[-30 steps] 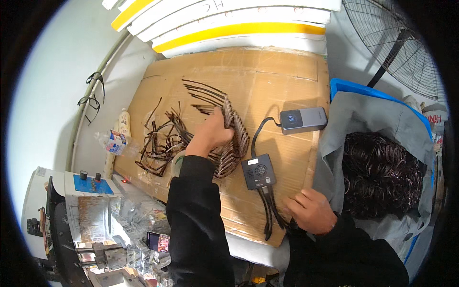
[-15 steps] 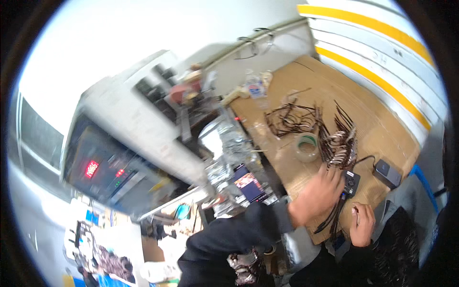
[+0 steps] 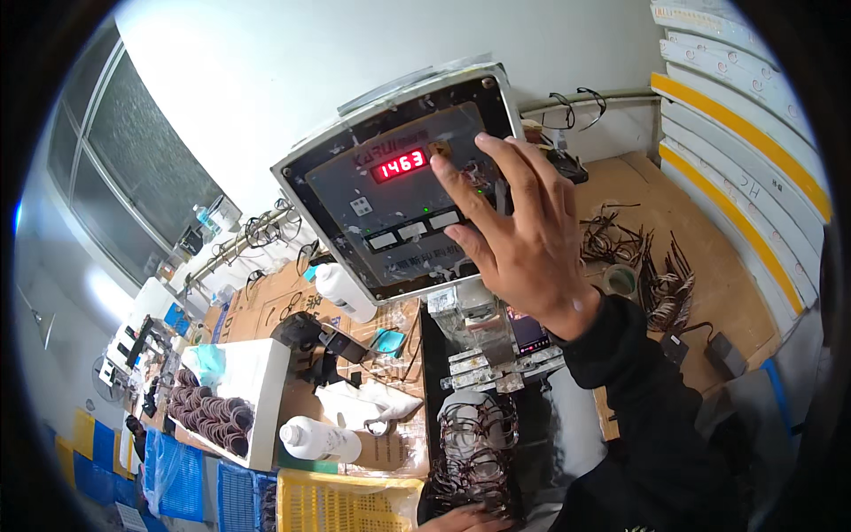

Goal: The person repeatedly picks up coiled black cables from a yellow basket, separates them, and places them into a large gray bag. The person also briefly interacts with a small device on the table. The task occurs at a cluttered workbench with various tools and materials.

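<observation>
Pale plaster walls enclose the workroom, with a dark window at 10 o'clock and a stack of white boxes with yellow bands at 2 o'clock. Near 12 o'clock stands a tilted, grey-faced control box in a worn pale casing, bearing a lit red digital display.

Right hand is raised over the control box, back toward the camera, fingers spread, gripping nothing. Its index fingertip lies over the panel just beside the display, on the display's 3 o'clock side; contact with the surface cannot be confirmed. The thumb points toward 10 o'clock, over the panel's lower part. The control box therefore lies behind the fingers, outside any grip.

Left hand is cut by the lower edge at 6 o'clock, at the near end of a pile of thin dark-brown curved frames. Whether its fingers close on any of them cannot be told.

At 7 o'clock are a yellow plastic basket and, just above it, a white plastic bottle lying on its side. At 8 o'clock, a white foam tray contains brown ring-shaped pieces. Toward 3 o'clock, a brown cardboard-covered table carries further dark strips and a tape roll.
</observation>
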Motion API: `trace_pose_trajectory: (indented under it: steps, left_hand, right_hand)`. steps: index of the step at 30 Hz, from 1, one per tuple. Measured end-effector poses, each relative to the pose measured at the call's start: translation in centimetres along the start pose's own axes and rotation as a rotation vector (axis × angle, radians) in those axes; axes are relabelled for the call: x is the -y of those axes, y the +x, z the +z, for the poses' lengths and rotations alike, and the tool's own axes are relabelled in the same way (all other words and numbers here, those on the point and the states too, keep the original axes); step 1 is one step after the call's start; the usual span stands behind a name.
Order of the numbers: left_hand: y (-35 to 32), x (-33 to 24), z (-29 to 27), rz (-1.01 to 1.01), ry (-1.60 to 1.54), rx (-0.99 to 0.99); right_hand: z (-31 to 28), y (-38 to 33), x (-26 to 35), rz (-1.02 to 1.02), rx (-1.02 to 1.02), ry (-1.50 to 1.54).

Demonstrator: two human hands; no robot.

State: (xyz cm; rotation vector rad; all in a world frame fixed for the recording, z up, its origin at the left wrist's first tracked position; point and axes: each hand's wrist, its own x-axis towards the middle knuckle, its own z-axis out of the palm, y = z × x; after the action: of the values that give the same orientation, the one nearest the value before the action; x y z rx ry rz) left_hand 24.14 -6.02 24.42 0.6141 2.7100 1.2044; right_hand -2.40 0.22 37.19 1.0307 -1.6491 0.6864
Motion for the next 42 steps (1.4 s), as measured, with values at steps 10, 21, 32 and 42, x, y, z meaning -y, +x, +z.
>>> trace_pose_trajectory:
  steps: [10, 21, 32, 42]
  left_hand:
    - [-6.4, 4.4, 10.2, -0.702, -0.481, -0.528]
    - [-9.8, 1.4, 18.4, -0.888, -0.437, -0.873]
    - [-6.6, 2.6, 15.1, -0.974, -0.636, -1.051]
    - [-11.7, 3.3, 1.6, -1.026, -0.378, 0.014]
  right_hand:
    - [0.8, 0.9, -0.1, -0.041, -0.178, -0.116]
    - [-2.1, -19.1, 4.0, 0.478, 0.813, 0.866]
    - [1.4, -26.3, 5.9, 0.769, 0.729, 0.75]
    - [3.0, -26.0, 4.6, 0.744, 0.847, 0.816]
